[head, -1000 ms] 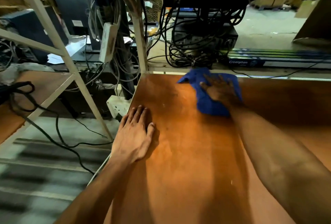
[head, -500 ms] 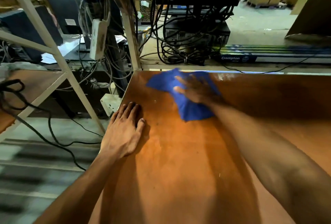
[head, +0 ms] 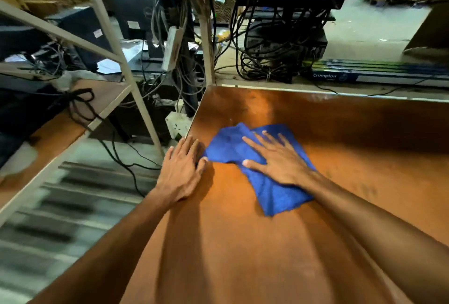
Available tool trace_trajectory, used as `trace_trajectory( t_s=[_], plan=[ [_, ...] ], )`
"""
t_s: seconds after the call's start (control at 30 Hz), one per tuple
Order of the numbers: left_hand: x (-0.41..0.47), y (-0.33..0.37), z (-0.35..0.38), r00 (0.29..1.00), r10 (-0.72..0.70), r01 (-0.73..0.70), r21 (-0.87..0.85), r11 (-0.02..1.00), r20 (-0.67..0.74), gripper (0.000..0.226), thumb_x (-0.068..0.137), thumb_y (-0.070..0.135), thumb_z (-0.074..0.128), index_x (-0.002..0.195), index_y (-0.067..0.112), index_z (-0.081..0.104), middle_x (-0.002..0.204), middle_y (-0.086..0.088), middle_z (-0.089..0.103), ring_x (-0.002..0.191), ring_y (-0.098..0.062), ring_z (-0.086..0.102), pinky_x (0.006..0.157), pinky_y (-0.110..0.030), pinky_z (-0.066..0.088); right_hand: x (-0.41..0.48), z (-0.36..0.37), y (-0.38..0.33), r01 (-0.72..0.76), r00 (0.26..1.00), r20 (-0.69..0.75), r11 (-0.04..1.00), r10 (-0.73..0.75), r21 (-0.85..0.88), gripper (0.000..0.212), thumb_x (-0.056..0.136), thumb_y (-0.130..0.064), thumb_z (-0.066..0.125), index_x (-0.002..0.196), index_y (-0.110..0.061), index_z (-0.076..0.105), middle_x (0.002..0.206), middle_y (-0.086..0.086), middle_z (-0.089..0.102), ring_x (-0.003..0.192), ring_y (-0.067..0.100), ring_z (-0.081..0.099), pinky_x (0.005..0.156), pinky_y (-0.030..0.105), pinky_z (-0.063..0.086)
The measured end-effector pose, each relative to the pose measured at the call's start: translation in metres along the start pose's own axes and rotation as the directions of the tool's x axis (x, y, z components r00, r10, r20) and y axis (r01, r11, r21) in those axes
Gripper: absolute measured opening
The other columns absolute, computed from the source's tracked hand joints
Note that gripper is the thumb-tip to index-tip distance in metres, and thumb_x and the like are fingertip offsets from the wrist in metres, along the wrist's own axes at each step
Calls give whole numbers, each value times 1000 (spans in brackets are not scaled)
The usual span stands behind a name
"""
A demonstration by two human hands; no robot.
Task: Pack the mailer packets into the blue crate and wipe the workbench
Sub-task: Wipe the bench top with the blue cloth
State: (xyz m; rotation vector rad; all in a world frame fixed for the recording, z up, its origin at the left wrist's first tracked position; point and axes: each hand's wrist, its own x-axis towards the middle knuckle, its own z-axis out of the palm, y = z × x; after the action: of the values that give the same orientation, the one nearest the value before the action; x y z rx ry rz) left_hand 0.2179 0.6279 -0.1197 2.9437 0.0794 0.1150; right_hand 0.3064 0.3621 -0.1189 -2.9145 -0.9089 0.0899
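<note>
Head view: right hand (head: 279,160) flat on blue cloth (head: 274,194); left hand (head: 182,170) flat on workbench (head: 243,255).

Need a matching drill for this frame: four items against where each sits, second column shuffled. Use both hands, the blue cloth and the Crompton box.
Column A
1. left hand
2. right hand
3. blue fabric cloth
4. long blue Crompton carton

Column B
a. lying beyond the bench's far edge
b. pressed flat on the cloth
c. spread on the orange-brown wooden workbench
d. flat on bare wood at the bench's left edge

Pairs: 1-d, 2-b, 3-c, 4-a
</note>
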Motion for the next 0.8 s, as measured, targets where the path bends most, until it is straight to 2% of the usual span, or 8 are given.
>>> trace_trajectory(
  t_s=[0.1,0.17,0.3,0.4,0.47,0.63,0.7,0.8],
  plan=[
    [-62,-2,2,998,19,-19,-12,1000,58,77,93,65,9,157,23,10,165,2,2,151,-14,-3,123,-42,6,10,-10,65,-374,927,-16,927,374,1,92,76,-85,3,155,-37,5,165,-1,7,151,25,5,118,57,5],
    [-92,-2,3,998,38,-39,26,999,50,77,94,66,3,157,23,4,164,4,-5,150,-11,-10,124,-41,2,14,-12,59,-493,870,1,869,493,45,84,86,-79,14,156,-34,6,165,2,4,151,27,3,118,59,4],
    [-112,0,5,999,25,-26,44,999,25,81,93,63,2,157,16,10,164,-2,3,151,-13,-2,123,-34,0,-14,7,-64,-86,996,1,996,86,27,82,86,-79,19,155,-36,7,164,-1,7,151,24,1,119,57,-1],
    [-124,4,4,999,26,-25,51,998,-19,81,92,58,5,155,9,18,163,-9,15,151,-17,8,120,-26,-4,-40,10,-105,162,985,45,986,-164,43,79,85,-79,17,154,-42,6,164,-8,3,151,18,-2,120,51,-4],
    [-131,5,5,999,7,-6,9,1000,-32,79,94,58,5,156,11,12,164,-6,9,151,-13,3,120,-25,-6,-21,7,-76,131,991,6,991,-131,23,74,89,-76,21,154,-42,8,164,-9,7,151,18,1,120,52,-2],
    [-129,6,5,997,-52,50,-47,998,-51,74,98,62,11,155,18,-6,160,3,-9,149,-8,-8,123,-30,0,47,-1,-9,-328,943,-25,941,331,80,78,90,-75,21,155,-34,9,164,1,7,151,27,2,117,59,-1],
    [-128,4,7,997,-61,59,-52,997,-47,76,98,64,13,157,18,-2,161,4,-6,150,-8,-5,122,-28,0,55,4,-48,-263,964,-10,962,265,78,82,88,-78,19,156,-33,9,165,1,5,151,26,0,117,59,-3],
    [-127,0,10,998,-53,51,-42,998,-38,83,93,69,9,157,16,10,164,0,3,151,-9,-3,122,-28,2,29,13,-115,33,999,-9,997,-33,73,75,91,-74,21,155,-37,10,164,-4,6,151,19,0,119,53,-4]
  ],
)
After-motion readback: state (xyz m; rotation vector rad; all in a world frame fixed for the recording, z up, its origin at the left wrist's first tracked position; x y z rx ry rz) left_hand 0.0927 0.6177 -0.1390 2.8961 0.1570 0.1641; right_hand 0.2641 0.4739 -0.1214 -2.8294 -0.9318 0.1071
